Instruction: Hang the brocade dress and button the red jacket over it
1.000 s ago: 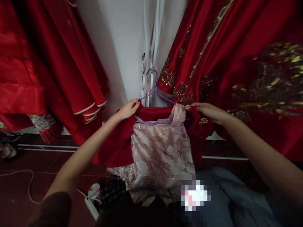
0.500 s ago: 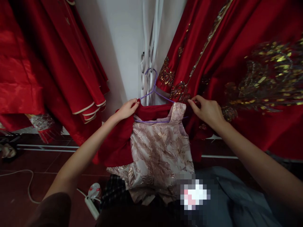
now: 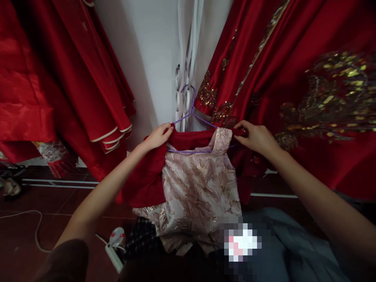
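Note:
A pale pink dress with a gold leaf pattern hangs on a purple wire hanger, with a red jacket draped round it. My left hand pinches the red jacket's left shoulder at the hanger's end. My right hand is closed on the red fabric at the right shoulder, beside the dress strap. The hanger's hook points up in front of a white wall.
Long red garments hang at the left, and red gowns with gold embroidery at the right. On the dark red floor lie a white cable and a white power strip. Grey cloth lies at the lower right.
My right hand shifted from lying along the right shoulder to gripping the red fabric there, a little higher. The left hand and the hanger stayed put.

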`<state>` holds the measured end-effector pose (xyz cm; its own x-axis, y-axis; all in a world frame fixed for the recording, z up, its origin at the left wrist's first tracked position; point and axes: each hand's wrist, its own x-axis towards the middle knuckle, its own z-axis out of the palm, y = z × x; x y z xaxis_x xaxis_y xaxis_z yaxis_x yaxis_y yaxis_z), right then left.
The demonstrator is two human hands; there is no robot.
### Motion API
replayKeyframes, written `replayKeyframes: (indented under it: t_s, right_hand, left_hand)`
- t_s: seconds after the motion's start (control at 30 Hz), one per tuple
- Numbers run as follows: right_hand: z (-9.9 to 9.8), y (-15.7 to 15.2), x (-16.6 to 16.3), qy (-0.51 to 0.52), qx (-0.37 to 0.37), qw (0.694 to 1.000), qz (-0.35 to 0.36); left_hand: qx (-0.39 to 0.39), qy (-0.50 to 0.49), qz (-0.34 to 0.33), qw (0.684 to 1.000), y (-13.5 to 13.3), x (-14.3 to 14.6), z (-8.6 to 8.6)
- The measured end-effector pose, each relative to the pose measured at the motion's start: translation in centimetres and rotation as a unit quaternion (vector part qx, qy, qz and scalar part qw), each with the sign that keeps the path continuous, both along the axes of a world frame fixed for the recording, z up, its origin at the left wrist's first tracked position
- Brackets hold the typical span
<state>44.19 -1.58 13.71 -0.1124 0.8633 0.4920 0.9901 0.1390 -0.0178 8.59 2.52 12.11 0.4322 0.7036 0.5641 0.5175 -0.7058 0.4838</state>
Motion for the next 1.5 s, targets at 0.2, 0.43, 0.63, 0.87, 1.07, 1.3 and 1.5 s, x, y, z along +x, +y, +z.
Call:
replayKeyframes:
  t_s: [0.2,0.43,0.63,0.87,1.07,1.3,1.5]
  right_hand:
    - [0.8,0.9,-0.6,0.0,0.06,0.998,-0.031]
    - [1.5,3.9,-0.4,0.075,0.072,0.991,-0.082]
    - [1.9,4.8,-0.3,0.091,0.082,0.991,-0.05]
    - [1.2,1.5,-2.1,0.181,0.053,0.98,-0.059]
    - [-1.9,0.2,-7.0,0.248,0.058,0.967,-0.02]
    - [-4.6,-0.4,-16.2,0.351,0.05,0.927,0.12]
    - [-4.8,-2.7,-17.8,0.37,0.031,0.904,0.211]
  left_hand:
    - [0.003,-0.008,-0.004,1.0,-0.1,0.1,0.0]
    - [-0.048,-0.036,-0.048,0.997,0.3,0.2,-0.1]
    - [-0.087,-0.093,-0.058,0.99,1.6,0.4,-0.9]
    - [0.0,-0.061,-0.001,0.998,0.6,0.7,-1.0]
    - [0.023,-0.026,0.051,0.998,0.0,0.8,-1.2]
    - [0.07,0.002,0.081,0.994,-0.4,1.0,-1.4]
    - [0.109,0.043,0.16,0.98,-1.4,0.7,-1.5]
